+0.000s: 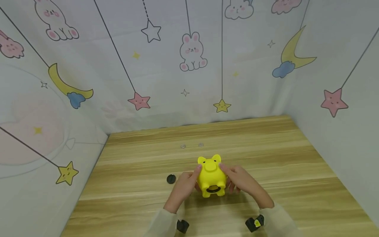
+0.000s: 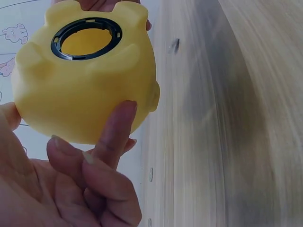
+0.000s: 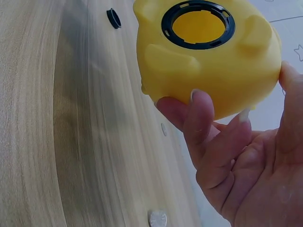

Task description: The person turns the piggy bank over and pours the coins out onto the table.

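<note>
A yellow piggy bank (image 1: 211, 176) is held between both hands, its snout up and its belly turned toward me. The round belly opening, lined by a black ring (image 3: 165, 28), is uncovered, and the yellow inside shows through it. My left hand (image 1: 184, 187) grips one side, thumb near the face and fingers underneath. On the other side my right hand (image 1: 241, 179) grips it the same way. Beside the left hand, a round black cap (image 1: 171, 179) lies on the table.
Two small silvery coins, a left coin (image 1: 183, 146) and a right coin (image 1: 201, 144), lie behind the piggy bank on the wooden table (image 1: 133, 158). A printed cloth (image 1: 165, 79) stands along the back and sides. Black bands (image 1: 182, 226) sit at the wrists.
</note>
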Demonstrator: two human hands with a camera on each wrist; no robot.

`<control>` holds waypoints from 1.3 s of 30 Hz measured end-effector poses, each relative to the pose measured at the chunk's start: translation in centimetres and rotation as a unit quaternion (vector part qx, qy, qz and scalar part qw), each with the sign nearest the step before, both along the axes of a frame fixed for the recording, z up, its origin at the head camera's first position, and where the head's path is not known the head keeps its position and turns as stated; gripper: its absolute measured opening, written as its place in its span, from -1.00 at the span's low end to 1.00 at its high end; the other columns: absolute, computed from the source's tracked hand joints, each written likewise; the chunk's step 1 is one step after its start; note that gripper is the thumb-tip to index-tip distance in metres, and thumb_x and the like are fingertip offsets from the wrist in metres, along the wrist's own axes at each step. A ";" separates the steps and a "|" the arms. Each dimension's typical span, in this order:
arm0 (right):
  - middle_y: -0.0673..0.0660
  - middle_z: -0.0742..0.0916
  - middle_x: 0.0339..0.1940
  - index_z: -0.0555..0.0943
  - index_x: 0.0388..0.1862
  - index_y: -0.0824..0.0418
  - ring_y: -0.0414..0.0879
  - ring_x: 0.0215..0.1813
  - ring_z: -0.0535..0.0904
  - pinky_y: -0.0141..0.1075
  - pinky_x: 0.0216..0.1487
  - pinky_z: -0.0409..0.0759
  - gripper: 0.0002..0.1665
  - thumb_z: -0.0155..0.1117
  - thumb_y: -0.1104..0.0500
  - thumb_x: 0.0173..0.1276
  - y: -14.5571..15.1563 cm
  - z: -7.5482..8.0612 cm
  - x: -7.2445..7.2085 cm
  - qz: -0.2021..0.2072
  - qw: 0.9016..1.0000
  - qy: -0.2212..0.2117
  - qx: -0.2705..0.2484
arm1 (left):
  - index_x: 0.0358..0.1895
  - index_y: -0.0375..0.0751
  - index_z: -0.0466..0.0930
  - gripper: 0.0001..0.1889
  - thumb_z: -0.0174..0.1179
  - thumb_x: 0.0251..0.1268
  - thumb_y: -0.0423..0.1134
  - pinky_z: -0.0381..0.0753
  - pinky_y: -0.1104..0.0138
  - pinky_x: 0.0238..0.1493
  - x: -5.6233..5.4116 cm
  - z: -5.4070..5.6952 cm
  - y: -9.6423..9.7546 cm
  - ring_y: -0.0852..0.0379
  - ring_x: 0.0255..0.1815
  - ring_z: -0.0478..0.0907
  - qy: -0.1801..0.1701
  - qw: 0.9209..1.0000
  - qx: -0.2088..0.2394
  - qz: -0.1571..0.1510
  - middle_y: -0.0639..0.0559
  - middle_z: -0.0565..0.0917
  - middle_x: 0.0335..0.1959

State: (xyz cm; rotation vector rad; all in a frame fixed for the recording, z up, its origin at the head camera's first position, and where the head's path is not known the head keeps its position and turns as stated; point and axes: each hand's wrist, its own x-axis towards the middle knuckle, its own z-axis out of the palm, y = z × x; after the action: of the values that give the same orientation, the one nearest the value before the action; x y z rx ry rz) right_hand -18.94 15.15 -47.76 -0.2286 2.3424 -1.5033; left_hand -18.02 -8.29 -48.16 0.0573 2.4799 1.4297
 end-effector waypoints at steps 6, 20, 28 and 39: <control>0.26 0.69 -0.45 0.64 0.03 0.32 0.04 -0.58 0.61 -0.25 -0.67 0.54 -0.27 -0.14 -0.28 0.57 0.3 0.2 0.1 0.023 1.000 0.002 -0.015 | -0.25 -0.22 0.67 -0.23 -0.24 0.42 0.44 0.27 0.32 -0.61 0.1 0.1 -0.1 0.13 -0.68 0.28 0.011 1.000 0.020 -0.010 -0.10 0.64 -0.52; 0.48 0.40 0.39 0.19 0.54 0.27 0.24 -0.52 0.60 -0.21 -0.68 0.57 0.01 0.51 0.17 0.22 2.2 0.1 0.1 0.057 0.990 0.054 -0.119 | 0.57 0.00 0.05 -0.06 0.39 0.21 0.08 0.58 0.30 -0.38 0.1 0.6 -1.4 0.09 -0.43 0.54 0.044 0.986 0.127 -0.102 -0.12 0.38 0.24; 0.44 0.33 0.46 0.15 0.57 0.24 0.18 -0.53 0.57 -0.26 -0.66 0.55 0.09 0.56 0.21 0.15 2.2 0.2 0.0 0.065 0.988 0.072 -0.122 | 0.56 0.08 0.08 -0.03 0.49 0.12 -0.06 0.59 0.30 -0.41 0.0 0.9 -1.5 0.10 -0.48 0.52 0.076 0.982 0.139 -0.107 -0.11 0.35 0.33; 0.37 0.21 0.54 0.02 0.62 0.16 0.18 -0.55 0.56 -0.31 -0.62 0.53 0.25 0.51 0.46 0.05 1.2 -0.4 0.1 0.057 0.988 0.096 -0.104 | 0.52 0.18 0.17 0.04 0.58 -0.06 -0.34 0.48 0.38 -0.59 0.0 0.3 -1.3 0.19 -0.65 0.38 0.117 0.979 0.141 -0.093 -0.11 0.57 -0.09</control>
State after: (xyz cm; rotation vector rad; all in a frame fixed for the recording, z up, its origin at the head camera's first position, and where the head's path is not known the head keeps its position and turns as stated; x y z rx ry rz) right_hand -18.82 16.33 -48.12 -0.5728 2.2675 -1.7360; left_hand -18.06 -9.59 -47.89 0.5285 2.3469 1.7656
